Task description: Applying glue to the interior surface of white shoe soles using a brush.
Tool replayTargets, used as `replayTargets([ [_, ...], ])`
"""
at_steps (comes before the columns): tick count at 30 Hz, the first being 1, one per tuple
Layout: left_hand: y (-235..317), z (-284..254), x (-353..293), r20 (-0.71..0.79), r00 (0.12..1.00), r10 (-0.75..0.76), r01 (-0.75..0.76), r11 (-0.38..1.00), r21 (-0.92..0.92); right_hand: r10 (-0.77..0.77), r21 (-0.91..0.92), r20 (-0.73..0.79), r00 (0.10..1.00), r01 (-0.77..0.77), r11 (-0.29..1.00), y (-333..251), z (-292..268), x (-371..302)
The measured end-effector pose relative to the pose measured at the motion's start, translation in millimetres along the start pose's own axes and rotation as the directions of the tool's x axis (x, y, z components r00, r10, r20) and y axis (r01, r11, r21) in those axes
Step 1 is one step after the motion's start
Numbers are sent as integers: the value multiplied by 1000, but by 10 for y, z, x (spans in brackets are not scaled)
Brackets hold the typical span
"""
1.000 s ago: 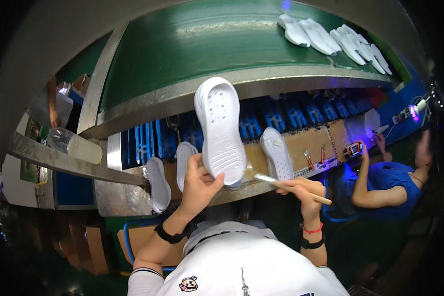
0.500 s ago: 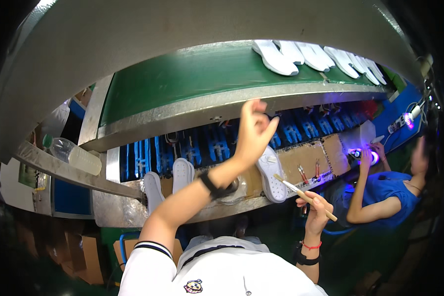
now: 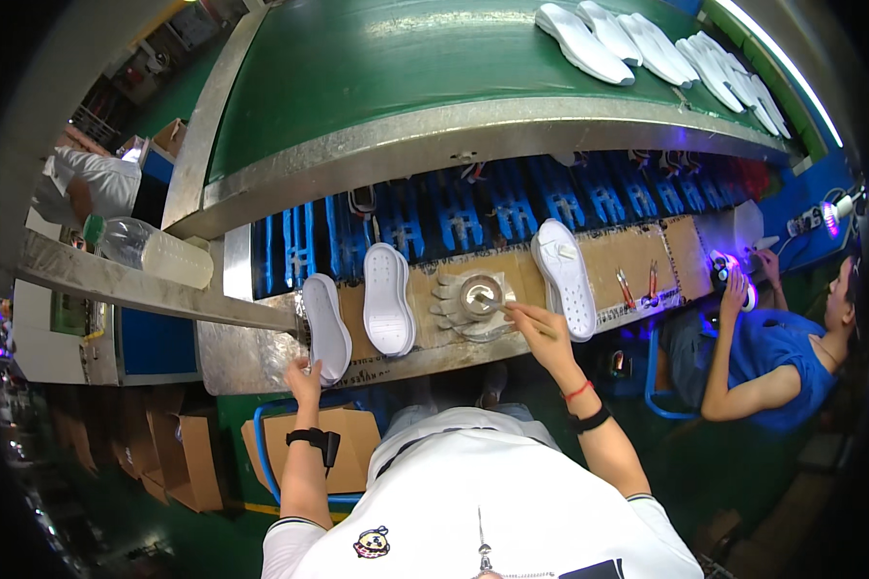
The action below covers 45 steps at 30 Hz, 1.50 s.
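My left hand [image 3: 303, 380] pinches the near end of the leftmost white shoe sole [image 3: 328, 326], which lies tilted on the bench. In my right hand [image 3: 550, 345] is a brush [image 3: 494, 305] with a pale handle. Its tip reaches into a small round dish [image 3: 473, 286], whose contents I cannot make out. Beneath the dish lies a greyish, glove-shaped thing [image 3: 444, 307]. A second white sole [image 3: 389, 289] rests between my left hand and the dish. Right of the dish lies another sole [image 3: 568, 280] with small holes and a small pale piece on it.
Cardboard [image 3: 608, 256] covers the bench, with two red-handled tools [image 3: 625, 288] at right. Beyond a metal rail [image 3: 454, 145], several white soles [image 3: 589, 48] lie on a green belt [image 3: 386, 68]. A bottle [image 3: 150, 253] lies at left. A person in blue [image 3: 768, 362] works at right.
My left hand has come back from above the bench to the leftmost sole. My right hand has moved the brush left, from the holed sole into the dish. The view has shifted.
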<state>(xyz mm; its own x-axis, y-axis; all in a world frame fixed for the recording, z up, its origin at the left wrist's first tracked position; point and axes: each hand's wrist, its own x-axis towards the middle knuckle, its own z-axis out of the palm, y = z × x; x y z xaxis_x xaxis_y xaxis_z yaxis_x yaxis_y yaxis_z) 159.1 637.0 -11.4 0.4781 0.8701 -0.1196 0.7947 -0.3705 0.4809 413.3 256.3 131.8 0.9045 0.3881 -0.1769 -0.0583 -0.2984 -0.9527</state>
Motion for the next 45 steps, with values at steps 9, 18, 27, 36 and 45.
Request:
replayTargets([
  [9,-53,-110,242,236,968,81,-22,970,-244,10,-114,32,999,-7,993,230,139,99],
  [18,-89,43,264,143,927,348,-360,930,73,40,-65,57,998,-37,997,220,130,104],
  [27,735,-681,63,463,866,190,112,828,-550,37,-39,-10,999,-37,999,33,42,20],
  [36,1852,-948,-472,499,770,397,367,364,-856,-32,-62,-43,999,30,998,66,-33,44],
  [45,2635,-779,-746,298,819,489,74,426,-902,-85,188,-11,996,86,978,-663,-252,-228],
])
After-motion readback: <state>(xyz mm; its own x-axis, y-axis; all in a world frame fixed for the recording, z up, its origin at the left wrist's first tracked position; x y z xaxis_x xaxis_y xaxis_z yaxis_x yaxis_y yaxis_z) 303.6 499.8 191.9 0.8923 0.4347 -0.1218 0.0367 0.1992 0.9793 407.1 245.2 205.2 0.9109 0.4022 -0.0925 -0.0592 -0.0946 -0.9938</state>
